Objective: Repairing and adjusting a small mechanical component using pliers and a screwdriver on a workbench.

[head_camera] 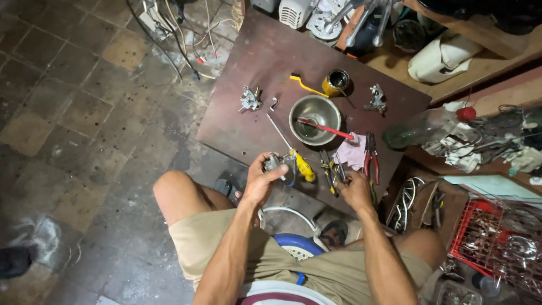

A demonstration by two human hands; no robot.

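A small grey metal part (274,162) is held up just over the near edge of the brown table (237,113). It is gripped by the curled fingers of the left hand (261,182). A thin tool (340,171) is pinched in the right hand (355,191), close beside the part. A yellow-handled screwdriver (293,155) lies between the hands. Further back, a steel bowl (315,116) with a red-handled tool in it, red pliers (371,158) and a pink rag (353,151) can be seen. Two more metal parts (249,100) are laid apart on the table, so the work looks only partly done.
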